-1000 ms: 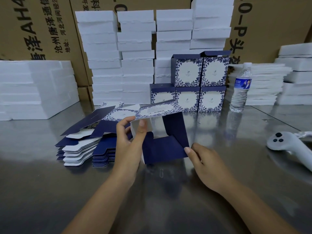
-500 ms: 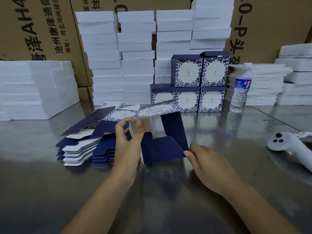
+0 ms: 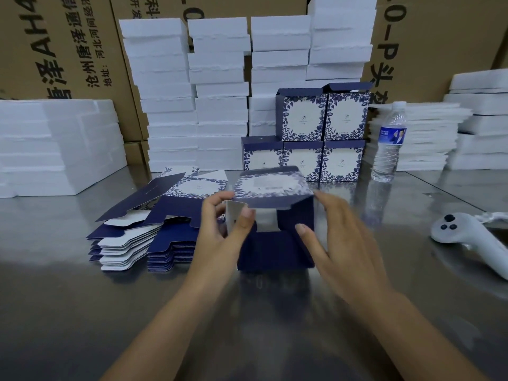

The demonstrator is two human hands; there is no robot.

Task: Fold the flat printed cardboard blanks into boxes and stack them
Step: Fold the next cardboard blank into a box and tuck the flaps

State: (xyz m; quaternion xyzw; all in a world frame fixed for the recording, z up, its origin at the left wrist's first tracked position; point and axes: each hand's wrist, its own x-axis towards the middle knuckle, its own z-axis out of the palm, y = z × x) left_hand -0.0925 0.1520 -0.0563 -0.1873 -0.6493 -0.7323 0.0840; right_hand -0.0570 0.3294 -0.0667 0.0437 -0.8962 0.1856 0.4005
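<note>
Head view: half-formed box (image 3: 275, 248), navy with a floral top panel, stands on the steel table (image 3: 82, 312) just right of the pile of flat blanks (image 3: 137, 240), which lies close, likely for the next pick; left hand (image 3: 217, 235) pinches its white side flap between thumb and fingers, apparently to steady that wall. Right hand (image 3: 338, 237), blurred, fingers spread and fairly straight, presses the right corner, seemingly to square it; finished boxes (image 3: 316, 138) stacked behind in two tiers

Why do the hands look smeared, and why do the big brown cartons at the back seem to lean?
Head view: the right hand and the half-folded navy floral cardboard box are motion-blurred, the left hand slightly sharper; the wide-angle lens bows the brown printed cartons near the edges; the steel table gives soft reflections.
</note>
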